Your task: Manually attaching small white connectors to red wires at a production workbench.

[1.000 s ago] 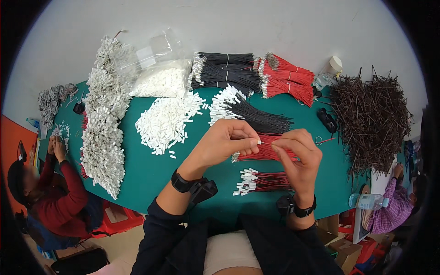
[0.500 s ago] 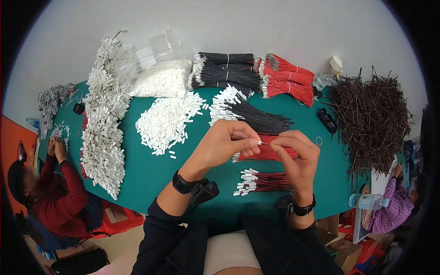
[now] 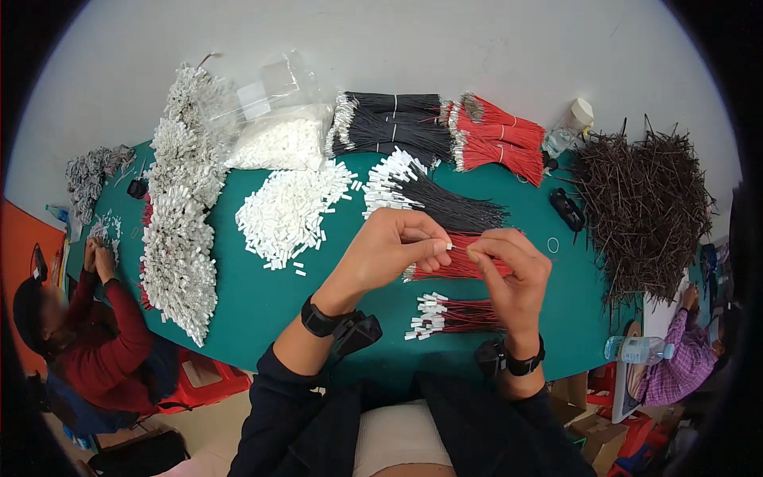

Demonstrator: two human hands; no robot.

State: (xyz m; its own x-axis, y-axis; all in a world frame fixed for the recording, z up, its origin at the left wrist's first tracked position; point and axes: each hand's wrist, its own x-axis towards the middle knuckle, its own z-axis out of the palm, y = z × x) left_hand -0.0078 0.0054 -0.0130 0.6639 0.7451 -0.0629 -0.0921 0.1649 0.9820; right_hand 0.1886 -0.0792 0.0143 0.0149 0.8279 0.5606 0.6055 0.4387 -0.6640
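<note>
My left hand (image 3: pixel 401 245) is closed in a pinch on a small white connector housing (image 3: pixel 450 246), whose end sticks out past the fingertips. Just to its right, my right hand (image 3: pixel 518 274) pinches what looks like a thin wire, mostly hidden by the fingers. Beneath both hands lie red wires (image 3: pixel 457 269) in a row. Nearer to me is a bunch of red and black wires with white housings (image 3: pixel 431 315) on their left ends. Beyond my hands, black wires (image 3: pixel 457 203) fan out from white housings (image 3: pixel 389 179).
Loose white housings (image 3: pixel 282 215) are heaped on the green table (image 3: pixel 350 374), with a clear bag (image 3: pixel 286 139) of them behind. Tied black bundles (image 3: pixel 393 123) and red bundles (image 3: pixel 501 135) lie at the back. Dark wires (image 3: pixel 644 215) pile up right. Co-workers sit at both sides.
My right hand has shifted very slightly left. The white housing shows a little more at my left fingertips. Both hands keep their pinch.
</note>
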